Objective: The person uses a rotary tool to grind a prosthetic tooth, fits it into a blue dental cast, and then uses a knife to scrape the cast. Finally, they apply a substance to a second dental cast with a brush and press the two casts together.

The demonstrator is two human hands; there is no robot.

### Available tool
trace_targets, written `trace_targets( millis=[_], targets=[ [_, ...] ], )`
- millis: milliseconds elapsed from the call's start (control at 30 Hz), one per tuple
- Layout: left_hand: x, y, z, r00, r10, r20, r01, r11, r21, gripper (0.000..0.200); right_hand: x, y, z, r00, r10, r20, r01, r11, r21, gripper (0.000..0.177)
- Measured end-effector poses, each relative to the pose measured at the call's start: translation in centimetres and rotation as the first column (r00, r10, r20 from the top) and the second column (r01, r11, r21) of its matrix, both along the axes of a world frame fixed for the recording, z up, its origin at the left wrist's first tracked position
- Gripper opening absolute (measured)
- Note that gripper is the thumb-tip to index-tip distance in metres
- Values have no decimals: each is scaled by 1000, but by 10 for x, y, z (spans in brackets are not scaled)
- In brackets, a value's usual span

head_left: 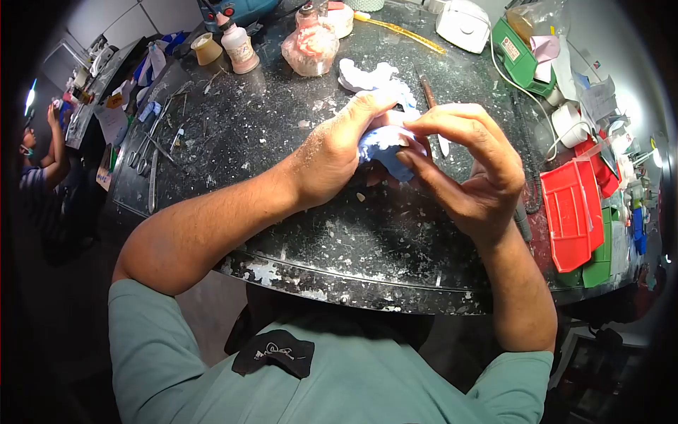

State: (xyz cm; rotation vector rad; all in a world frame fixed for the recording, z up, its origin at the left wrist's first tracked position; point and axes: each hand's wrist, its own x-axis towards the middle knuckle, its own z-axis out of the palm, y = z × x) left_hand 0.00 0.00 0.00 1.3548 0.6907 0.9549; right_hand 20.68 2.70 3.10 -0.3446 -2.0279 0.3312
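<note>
A light-blue plaster dental cast (385,150) with a rough, lumpy surface is held up over the middle of the black worktable (339,244). My left hand (340,145) is closed around its left and far side. From the right, the thumb and forefinger of my right hand (474,152) pinch at its right edge. Just beyond my hands lies a whitish, curved plaster piece (364,76). A knife with a brown wooden handle (427,92) lies behind my right hand, its pale blade partly hidden. A small yellowish chip (361,197) rests on the table below the cast.
At the back stand a pinkish glass jar (311,46), a squeeze bottle (240,49) and a small cream pot (206,49). Metal tools (152,159) lie at left. Right are a red tray (568,212), a green box (522,56) and a white cord. Another person (49,155) is at far left.
</note>
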Motion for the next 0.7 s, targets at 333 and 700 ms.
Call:
trace_targets(
  millis=[333,700],
  targets=[
    [13,-7,14,998,59,19,-58,998,-30,50,4,1,2,998,52,20,-51,998,-30,23],
    [-1,-17,36,73,712,-699,167,682,712,30,12,5,-2,749,263,-608,-662,326,-675,22]
  ],
)
